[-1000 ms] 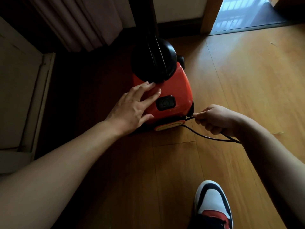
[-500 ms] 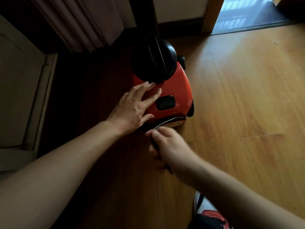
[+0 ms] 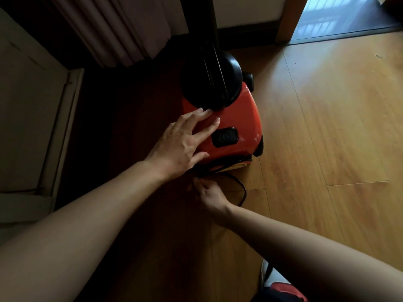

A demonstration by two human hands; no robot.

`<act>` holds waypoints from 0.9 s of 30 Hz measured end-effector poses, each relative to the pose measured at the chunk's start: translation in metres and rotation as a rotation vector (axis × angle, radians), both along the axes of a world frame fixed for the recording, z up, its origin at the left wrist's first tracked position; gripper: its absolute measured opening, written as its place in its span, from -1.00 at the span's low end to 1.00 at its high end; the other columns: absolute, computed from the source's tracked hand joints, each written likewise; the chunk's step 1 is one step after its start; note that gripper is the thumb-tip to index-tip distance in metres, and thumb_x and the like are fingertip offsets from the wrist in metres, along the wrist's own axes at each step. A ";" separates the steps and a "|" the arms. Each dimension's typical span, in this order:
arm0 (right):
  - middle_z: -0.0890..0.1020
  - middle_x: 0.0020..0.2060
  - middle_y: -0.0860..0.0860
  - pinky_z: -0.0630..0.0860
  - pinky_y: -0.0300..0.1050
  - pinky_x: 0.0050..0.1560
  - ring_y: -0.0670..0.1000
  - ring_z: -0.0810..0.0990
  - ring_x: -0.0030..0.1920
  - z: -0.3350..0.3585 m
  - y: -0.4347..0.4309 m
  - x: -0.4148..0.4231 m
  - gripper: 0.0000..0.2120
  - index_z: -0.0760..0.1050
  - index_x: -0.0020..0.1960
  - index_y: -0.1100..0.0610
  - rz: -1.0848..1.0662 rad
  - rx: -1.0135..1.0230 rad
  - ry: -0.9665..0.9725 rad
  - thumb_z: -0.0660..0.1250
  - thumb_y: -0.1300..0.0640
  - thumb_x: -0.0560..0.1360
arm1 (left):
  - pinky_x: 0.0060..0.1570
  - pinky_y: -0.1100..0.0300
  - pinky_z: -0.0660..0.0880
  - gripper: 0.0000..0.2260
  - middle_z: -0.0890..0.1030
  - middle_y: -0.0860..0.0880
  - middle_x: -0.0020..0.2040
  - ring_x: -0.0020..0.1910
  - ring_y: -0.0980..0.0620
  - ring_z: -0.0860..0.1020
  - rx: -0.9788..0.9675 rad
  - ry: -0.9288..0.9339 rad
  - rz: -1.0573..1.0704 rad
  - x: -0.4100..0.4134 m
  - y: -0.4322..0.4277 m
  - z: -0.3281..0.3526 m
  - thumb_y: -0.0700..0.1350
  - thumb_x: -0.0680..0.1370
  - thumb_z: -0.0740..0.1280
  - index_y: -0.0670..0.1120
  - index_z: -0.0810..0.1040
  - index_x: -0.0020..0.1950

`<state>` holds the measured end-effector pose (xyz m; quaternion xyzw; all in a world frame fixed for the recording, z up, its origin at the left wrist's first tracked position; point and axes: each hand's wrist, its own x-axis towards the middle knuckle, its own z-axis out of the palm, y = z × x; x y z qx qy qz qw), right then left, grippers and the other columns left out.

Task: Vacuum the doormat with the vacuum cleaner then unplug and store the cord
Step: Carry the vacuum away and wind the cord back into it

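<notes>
A red vacuum cleaner (image 3: 237, 118) with a black dome top stands on the wooden floor in the middle of the view. My left hand (image 3: 183, 142) lies flat on its red casing, fingers spread, beside the black switch (image 3: 224, 137). Just below the vacuum's near left corner, my right hand (image 3: 209, 192) pinches the black cord (image 3: 241, 188), which loops out to the right of my hand and runs back toward the vacuum's base. The doormat is not in view.
A curtain (image 3: 113, 29) hangs at the back left above a pale panel (image 3: 32, 110) leaning at the left. A doorway (image 3: 340, 16) opens at the back right. My shoe (image 3: 277, 284) shows at the bottom edge. Lit wooden floor (image 3: 338, 127) stretches to the right.
My right hand carried the cord from the vacuum's right side across its near base to the left corner. The left hand stayed flat on the casing.
</notes>
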<state>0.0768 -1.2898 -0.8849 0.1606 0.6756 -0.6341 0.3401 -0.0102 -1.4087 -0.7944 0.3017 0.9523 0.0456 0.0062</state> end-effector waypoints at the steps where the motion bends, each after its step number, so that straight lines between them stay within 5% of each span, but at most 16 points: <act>1: 0.50 -0.43 -0.07 0.31 -0.23 -0.48 -0.14 0.40 -0.52 -0.005 0.004 0.000 -0.60 0.55 -0.06 0.15 0.006 0.009 -0.027 0.09 -0.08 0.72 | 0.37 -0.06 0.31 -0.26 0.18 -0.09 0.56 0.53 -0.06 0.14 0.005 0.003 -0.002 0.000 -0.001 -0.001 0.10 0.47 0.43 0.01 0.21 0.57; 5: 0.49 -0.43 -0.05 0.30 -0.23 -0.48 -0.12 0.38 -0.53 -0.011 0.025 0.005 -0.58 0.52 -0.09 0.14 0.040 0.071 -0.074 0.13 -0.16 0.68 | 0.36 -0.05 0.33 -0.27 0.20 -0.10 0.55 0.52 -0.06 0.16 0.012 0.012 -0.014 -0.002 -0.001 -0.004 0.11 0.46 0.41 0.01 0.22 0.57; 9: 0.49 -0.41 -0.06 0.32 -0.20 -0.44 -0.13 0.39 -0.48 0.024 0.016 0.022 -0.60 0.52 -0.11 0.15 0.074 0.002 0.155 0.14 -0.10 0.70 | 0.37 -0.04 0.32 -0.27 0.20 -0.09 0.55 0.53 -0.07 0.16 0.029 0.021 -0.015 -0.002 -0.001 -0.006 0.12 0.47 0.40 0.01 0.21 0.58; 12: 0.56 -0.31 0.10 0.38 0.00 -0.31 0.02 0.46 -0.36 0.037 0.001 0.018 -0.66 0.54 -0.08 0.17 0.024 0.091 0.434 0.17 -0.02 0.71 | 0.38 -0.04 0.29 -0.28 0.17 -0.08 0.56 0.54 -0.06 0.13 0.033 0.007 -0.008 -0.001 -0.001 -0.006 0.12 0.48 0.38 0.01 0.19 0.59; 15: 0.59 -0.29 0.06 0.44 0.07 -0.32 -0.09 0.48 -0.37 0.037 -0.003 -0.004 -0.73 0.53 -0.06 0.19 0.082 0.170 0.437 0.17 0.08 0.69 | 0.38 -0.05 0.28 -0.27 0.15 -0.08 0.56 0.55 -0.07 0.11 0.027 -0.001 0.004 0.000 0.000 -0.004 0.21 0.48 0.30 0.01 0.17 0.59; 17: 0.66 0.05 0.20 0.54 0.15 0.06 0.09 0.63 0.00 0.031 -0.004 -0.017 -0.75 0.55 0.18 0.23 0.242 0.299 0.439 0.15 0.15 0.69 | 0.40 -0.08 0.28 -0.20 0.14 -0.07 0.56 0.55 -0.06 0.11 0.014 -0.005 0.032 0.002 0.003 -0.003 0.34 0.43 0.24 0.00 0.16 0.58; 18: 0.59 0.24 0.27 0.43 0.10 0.29 0.20 0.56 0.23 0.024 -0.004 -0.021 -0.70 0.50 0.32 0.30 0.309 0.376 0.445 0.14 0.19 0.69 | 0.40 -0.09 0.28 -0.15 0.14 -0.06 0.56 0.54 -0.06 0.11 0.006 -0.003 0.047 0.003 0.006 -0.003 0.39 0.39 0.23 0.00 0.16 0.58; 20: 0.46 0.41 0.30 0.27 0.02 0.42 0.26 0.41 0.42 0.015 -0.004 -0.025 -0.62 0.37 0.46 0.35 0.378 0.433 0.457 0.13 0.24 0.69 | 0.40 -0.09 0.27 -0.07 0.16 -0.07 0.55 0.53 -0.07 0.13 -0.008 0.021 0.076 0.005 0.011 -0.005 0.45 0.31 0.27 0.00 0.18 0.56; 23: 0.54 0.31 0.24 0.52 0.19 0.24 0.27 0.55 0.24 0.004 -0.002 -0.025 -0.58 0.32 0.52 0.11 0.377 0.343 0.449 0.14 0.19 0.67 | 0.37 -0.10 0.31 -0.03 0.20 -0.10 0.53 0.51 -0.11 0.17 -0.028 0.067 0.096 0.007 0.015 -0.010 0.40 0.26 0.42 -0.01 0.20 0.53; 27: 0.59 0.22 0.19 0.59 0.22 0.12 0.24 0.62 0.13 -0.014 0.006 -0.024 -0.65 0.39 0.44 0.08 0.408 0.377 0.325 0.17 0.07 0.67 | 0.33 -0.09 0.34 -0.04 0.23 -0.11 0.52 0.50 -0.11 0.20 -0.024 0.094 0.108 0.006 0.017 -0.013 0.37 0.23 0.45 0.00 0.22 0.51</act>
